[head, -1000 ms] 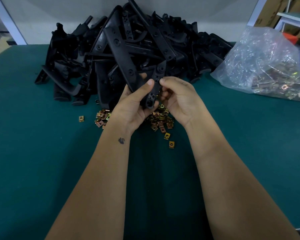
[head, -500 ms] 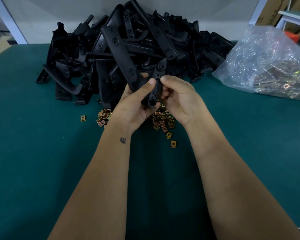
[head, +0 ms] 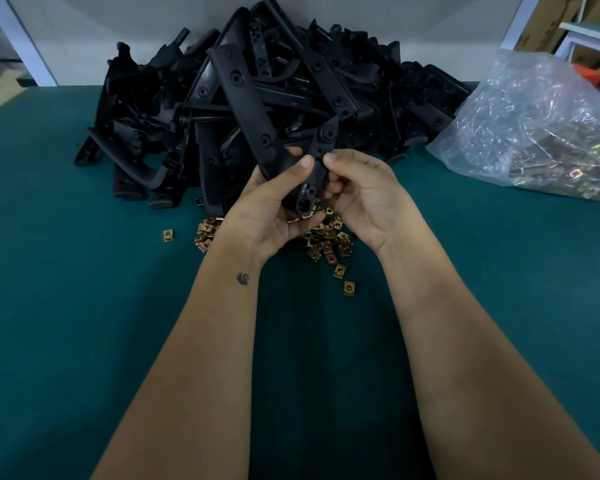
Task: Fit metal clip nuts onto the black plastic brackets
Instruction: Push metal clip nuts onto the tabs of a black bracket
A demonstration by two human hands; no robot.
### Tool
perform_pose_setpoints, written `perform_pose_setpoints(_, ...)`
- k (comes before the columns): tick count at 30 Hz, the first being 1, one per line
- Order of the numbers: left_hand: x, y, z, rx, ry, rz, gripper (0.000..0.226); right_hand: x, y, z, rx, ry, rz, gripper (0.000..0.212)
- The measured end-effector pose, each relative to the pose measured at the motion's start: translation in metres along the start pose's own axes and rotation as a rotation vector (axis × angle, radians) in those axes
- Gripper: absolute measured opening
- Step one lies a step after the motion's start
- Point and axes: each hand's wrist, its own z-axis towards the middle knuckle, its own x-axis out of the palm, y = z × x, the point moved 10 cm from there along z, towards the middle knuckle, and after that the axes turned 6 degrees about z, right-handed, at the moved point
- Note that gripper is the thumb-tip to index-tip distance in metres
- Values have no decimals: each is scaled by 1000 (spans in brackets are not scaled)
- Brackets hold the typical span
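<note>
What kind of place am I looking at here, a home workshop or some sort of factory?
Most likely a small factory assembly bench. A big heap of identical black plastic brackets fills the green-covered table, loose metal clip nuts lie scattered, and a clear bag holds many more. That points to batch work.

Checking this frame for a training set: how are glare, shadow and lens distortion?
Head view: the plastic bag glitters with glare; black brackets merge into a dark mass; the green table dims toward the bottom corners; wide-angle stretch enlarges the forearms; both hands stay sharp.
</note>
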Motion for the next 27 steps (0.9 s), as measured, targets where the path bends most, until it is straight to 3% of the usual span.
perform_pose_setpoints(6,-5,-3,0,-8,-26,39,26,-3,3,1,-6,11,-113,24)
perform_pose_setpoints(12,-10,-4,0,-33,-31,78,22,-1,5,0,8,52,-223,42)
perform_pose_setpoints(18,-1,-9,-3,22,0,18,32,1,4,0,-21,15,-76,23)
perform_pose_setpoints(27,3,-12,-4,92,25,-51,33,8,-6,2,39,20,87,14)
